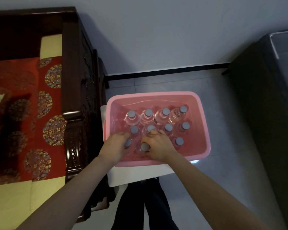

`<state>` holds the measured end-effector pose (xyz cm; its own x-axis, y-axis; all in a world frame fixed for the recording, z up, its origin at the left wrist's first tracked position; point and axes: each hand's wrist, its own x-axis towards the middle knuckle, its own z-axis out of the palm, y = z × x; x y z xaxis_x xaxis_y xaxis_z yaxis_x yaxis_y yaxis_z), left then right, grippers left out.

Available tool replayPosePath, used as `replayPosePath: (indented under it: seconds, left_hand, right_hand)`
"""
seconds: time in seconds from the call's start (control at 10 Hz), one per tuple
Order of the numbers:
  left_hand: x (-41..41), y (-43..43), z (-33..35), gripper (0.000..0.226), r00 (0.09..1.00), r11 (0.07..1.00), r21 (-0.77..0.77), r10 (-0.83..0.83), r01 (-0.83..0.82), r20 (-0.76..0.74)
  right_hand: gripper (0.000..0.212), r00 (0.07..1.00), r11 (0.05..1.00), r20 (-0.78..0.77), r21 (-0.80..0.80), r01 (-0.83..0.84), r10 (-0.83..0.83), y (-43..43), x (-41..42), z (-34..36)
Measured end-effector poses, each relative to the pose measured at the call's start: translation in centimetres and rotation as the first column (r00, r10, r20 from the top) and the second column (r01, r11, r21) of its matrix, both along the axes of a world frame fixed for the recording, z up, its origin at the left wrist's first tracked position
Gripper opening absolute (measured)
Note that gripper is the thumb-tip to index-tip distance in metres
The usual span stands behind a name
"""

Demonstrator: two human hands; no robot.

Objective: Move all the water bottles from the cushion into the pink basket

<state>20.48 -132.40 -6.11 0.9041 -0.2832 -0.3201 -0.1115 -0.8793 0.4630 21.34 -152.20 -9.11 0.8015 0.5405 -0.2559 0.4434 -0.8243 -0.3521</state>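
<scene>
The pink basket (201,113) stands on a white stool and holds several clear water bottles (148,117) with grey caps, upright in rows. My left hand (114,146) is inside the basket at its near left, fingers curled round a bottle whose grey cap (128,143) shows beside my fingers. My right hand (158,146) grips a neighbouring bottle with a grey cap (145,146) in the front row. The red patterned cushion (23,105) on the left shows no bottles.
A dark carved wooden sofa arm (73,113) stands between cushion and basket. The white stool (135,176) sits under the basket. A dark cabinet (264,105) rises at the right. Grey tiled floor (223,163) surrounds the stool; my dark trouser legs (143,205) are below.
</scene>
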Motion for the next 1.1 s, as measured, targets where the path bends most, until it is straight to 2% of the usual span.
replayPosePath:
  seconds: [0.2,0.3,0.6,0.8,0.9,1.0,1.1]
  left_hand:
    - [-0.1,-0.9,0.0,0.019,0.992,0.978,0.165,-0.117,0.125,-0.057]
    - [-1.4,-0.7,-0.4,0.016,0.992,0.973,0.207,-0.091,0.106,-0.082]
    - [-2.0,-1.1,-0.9,0.019,0.995,0.969,0.247,-0.001,0.026,-0.101]
    - [0.3,-1.2,-1.8,0.021,0.991,0.958,0.276,-0.041,0.076,-0.129]
    - [0.3,-1.6,-2.1,0.027,0.986,0.947,0.305,-0.056,0.103,-0.16]
    - [0.8,-1.8,-2.2,0.028,0.985,0.934,0.342,-0.047,0.103,-0.168]
    - [0.9,-2.0,-2.2,0.027,0.981,0.929,0.357,-0.026,0.094,-0.193]
  right_hand:
    - [0.02,0.997,0.991,0.0,-0.108,-0.08,0.081,0.2,0.7,0.5]
    - [0.02,0.992,0.98,-0.042,-0.153,-0.127,0.122,0.5,1.1,0.9]
    - [0.021,0.986,0.979,-0.046,-0.121,-0.164,0.159,0.6,1.6,0.6]
    - [0.026,0.986,0.978,0.006,-0.132,-0.163,0.165,0.8,1.5,0.0]
    - [0.023,0.991,0.986,-0.014,-0.097,-0.133,0.132,0.7,1.4,-0.3]
    - [0.034,0.989,0.99,-0.103,-0.08,-0.119,0.11,0.8,1.5,0.5]
    - [0.02,0.987,0.993,-0.152,-0.096,-0.062,0.047,0.8,1.3,1.3]
